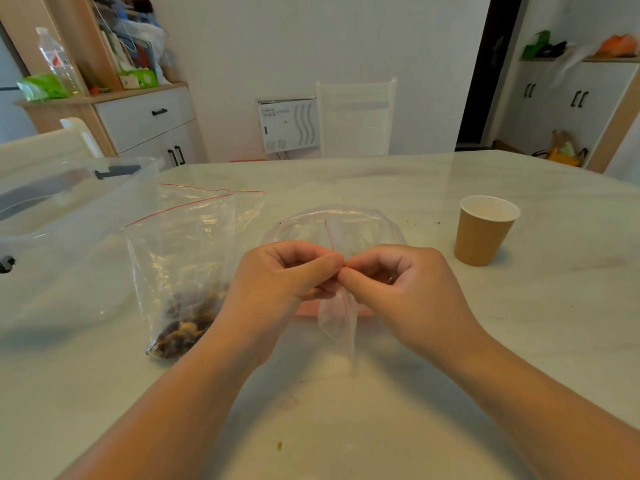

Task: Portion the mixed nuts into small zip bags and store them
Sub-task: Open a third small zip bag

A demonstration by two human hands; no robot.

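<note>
Pale marble table before white wall.

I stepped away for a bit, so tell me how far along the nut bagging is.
Early. Done: nothing looks portioned; the mixed nuts still sit in the large zip bag. In hand: the left hand and right hand pinch the top of an empty small zip bag, apparently opening it. Left: filling, sealing and storing; the clear storage box appears to hold no filled bags.

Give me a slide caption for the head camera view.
Both hands, left and right, pinch a small zip bag beside the nut bag.
</note>
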